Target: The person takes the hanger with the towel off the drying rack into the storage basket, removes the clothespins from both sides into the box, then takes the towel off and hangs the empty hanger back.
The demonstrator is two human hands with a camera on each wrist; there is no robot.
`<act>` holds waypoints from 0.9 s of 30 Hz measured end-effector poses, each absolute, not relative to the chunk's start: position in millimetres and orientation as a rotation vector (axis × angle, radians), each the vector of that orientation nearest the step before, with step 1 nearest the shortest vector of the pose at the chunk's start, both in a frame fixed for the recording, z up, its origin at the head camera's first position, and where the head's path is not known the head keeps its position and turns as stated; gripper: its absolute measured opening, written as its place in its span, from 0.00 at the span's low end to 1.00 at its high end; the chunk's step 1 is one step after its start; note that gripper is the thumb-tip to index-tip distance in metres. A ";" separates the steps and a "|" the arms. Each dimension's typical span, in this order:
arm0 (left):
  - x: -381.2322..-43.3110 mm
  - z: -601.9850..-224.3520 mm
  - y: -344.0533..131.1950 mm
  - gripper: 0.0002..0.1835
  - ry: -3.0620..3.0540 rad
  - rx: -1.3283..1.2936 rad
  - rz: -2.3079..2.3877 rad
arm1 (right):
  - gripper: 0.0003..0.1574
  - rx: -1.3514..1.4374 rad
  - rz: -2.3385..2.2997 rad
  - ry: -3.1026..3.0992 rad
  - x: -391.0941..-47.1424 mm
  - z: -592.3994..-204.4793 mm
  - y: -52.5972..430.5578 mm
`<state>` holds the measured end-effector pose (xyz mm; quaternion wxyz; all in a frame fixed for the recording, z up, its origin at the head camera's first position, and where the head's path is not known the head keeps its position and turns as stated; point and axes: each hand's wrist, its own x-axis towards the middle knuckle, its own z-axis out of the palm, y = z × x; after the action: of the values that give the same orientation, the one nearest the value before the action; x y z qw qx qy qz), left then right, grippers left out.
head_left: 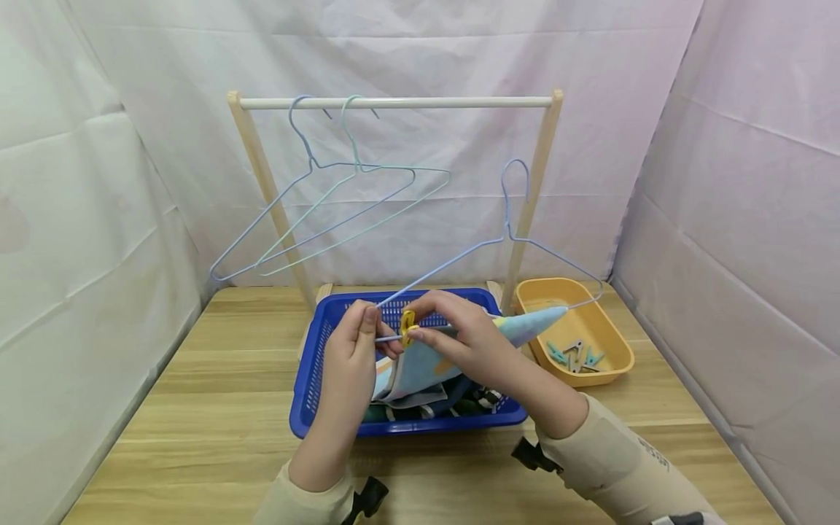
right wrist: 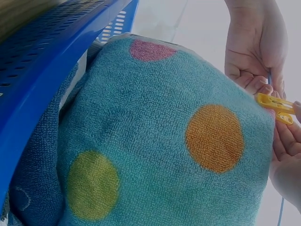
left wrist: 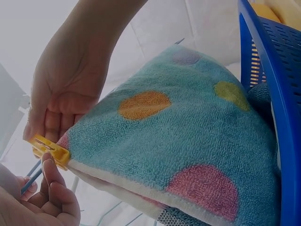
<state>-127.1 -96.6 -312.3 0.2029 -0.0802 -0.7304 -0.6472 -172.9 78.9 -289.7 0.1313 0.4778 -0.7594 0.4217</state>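
A blue wire hanger (head_left: 441, 272) is held up over the basket, tilted, its hook upward and to the right. My left hand (head_left: 349, 357) grips its left end. A light blue towel (left wrist: 155, 136) with coloured dots is draped over the hanger's lower bar and hangs into the basket. My right hand (head_left: 469, 339) pinches a yellow clothespin (head_left: 407, 328) between thumb and fingers. In both wrist views the clothespin sits at the towel's top corner, by the bar. Left fingertips are close to the clothespin in the left wrist view.
The blue basket (head_left: 303, 394) holds more dark cloth. At right, a yellow tray (head_left: 620, 359) contains several clothespins (head_left: 576, 356). Behind stands a rack with a white rail (head_left: 459, 103), from which a blue hanger (head_left: 262, 211) and a mint green hanger (head_left: 400, 219) hang. White cloth walls enclose the wooden table (head_left: 197, 408).
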 end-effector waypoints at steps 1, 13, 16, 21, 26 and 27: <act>-127.1 -312.3 -96.7 0.21 -2.039 -0.226 -1.806 | 0.12 1.395 1.222 -2.197 -172.8 -289.6 79.0; -127.3 -312.2 -97.6 0.21 -2.058 -0.243 -1.789 | 0.09 1.462 1.237 -2.095 -174.9 -288.7 80.9; -127.1 -311.8 -97.5 0.20 -2.055 -0.247 -1.787 | 0.08 1.473 1.247 -2.074 -176.0 -289.8 81.6; -127.2 -312.3 -97.8 0.20 -2.053 -0.248 -1.793 | 0.17 1.481 1.252 -2.056 -177.3 -291.4 82.3; -127.1 -311.4 -96.5 0.20 -2.039 -0.258 -1.817 | 0.17 1.481 1.253 -2.009 -177.6 -291.8 83.2; -127.0 -311.1 -96.2 0.20 -2.039 -0.258 -1.821 | 0.17 1.482 1.258 -1.998 -177.7 -292.1 83.5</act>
<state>-127.0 -96.2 -311.1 0.1964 -0.0923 -0.7280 -0.6503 -177.7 83.5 -292.1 0.1760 0.5232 -0.7057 0.4442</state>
